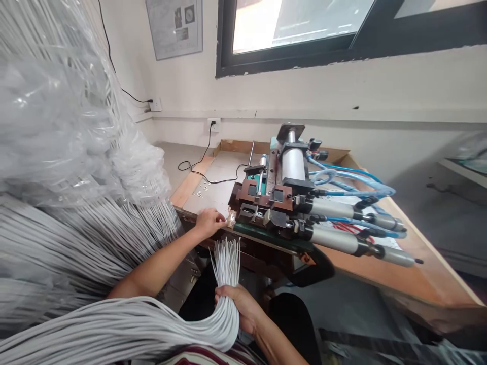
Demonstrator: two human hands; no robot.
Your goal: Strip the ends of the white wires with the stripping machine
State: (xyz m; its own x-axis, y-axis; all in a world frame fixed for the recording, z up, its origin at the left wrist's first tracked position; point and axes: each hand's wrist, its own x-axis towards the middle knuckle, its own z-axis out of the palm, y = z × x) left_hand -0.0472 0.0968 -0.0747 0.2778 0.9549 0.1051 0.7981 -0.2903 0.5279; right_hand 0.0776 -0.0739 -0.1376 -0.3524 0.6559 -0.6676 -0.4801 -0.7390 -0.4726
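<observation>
A thick bundle of light grey cables (152, 324) sweeps in from the lower left and bends upward near the lap. My right hand (238, 304) is wrapped round it just below its fanned-out upper ends. At the table's front edge, my left hand (210, 222) has its fingers bent together beside a small piece of clear, brownish tape (231, 218) at the machine's left corner. Whether the fingertips pinch anything is too small to tell. The pneumatic machine (281, 195), with metal cylinders and brown blocks, stands just right of my left hand.
Large stacks of grey cables in clear plastic (76, 126) fill the left side. Blue air hoses (353, 185) curl behind the machine. A black cord (209, 147) crosses the wood-edged table (198, 177), where small scraps lie. A window (300, 25) is above.
</observation>
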